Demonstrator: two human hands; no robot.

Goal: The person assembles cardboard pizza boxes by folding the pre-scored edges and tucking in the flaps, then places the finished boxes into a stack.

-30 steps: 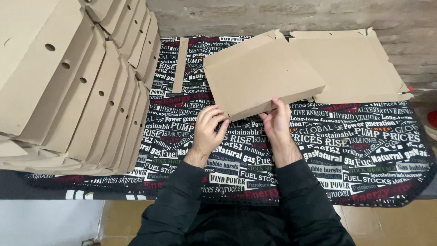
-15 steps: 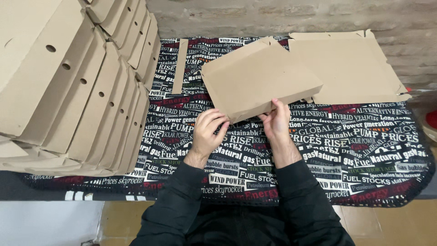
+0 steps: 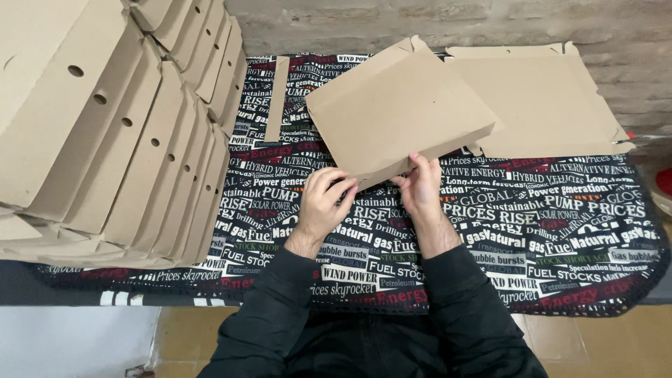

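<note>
Box (image 3: 402, 108), tilted: near edge pinched by left hand (image 3: 323, 203) and right hand (image 3: 422, 187); fingertips hidden beneath. Stack (image 3: 105, 126) cropped left.

Both hands at near edge of a folded cardboard box (image 3: 402, 108), tilted, far end raised off the table. Left hand (image 3: 323, 203) curled, fingertips at box's lower left corner edge. Right hand (image 3: 421, 187) grips near edge from below, thumb on top. Black sleeves on both arms. Flat cardboard blank (image 3: 553, 105) lies just behind and right of box, partly under it. Cardboard strip (image 3: 278, 98) lies left of box on the cloth. Stack of folded boxes (image 3: 119, 126) with round holes fills left side, leaning in a row. Printed cloth (image 3: 560, 231), black with white and red lettering, covers table. Brick wall (image 3: 490, 21) behind. Red object (image 3: 663, 183) at right edge, cut off.
</note>
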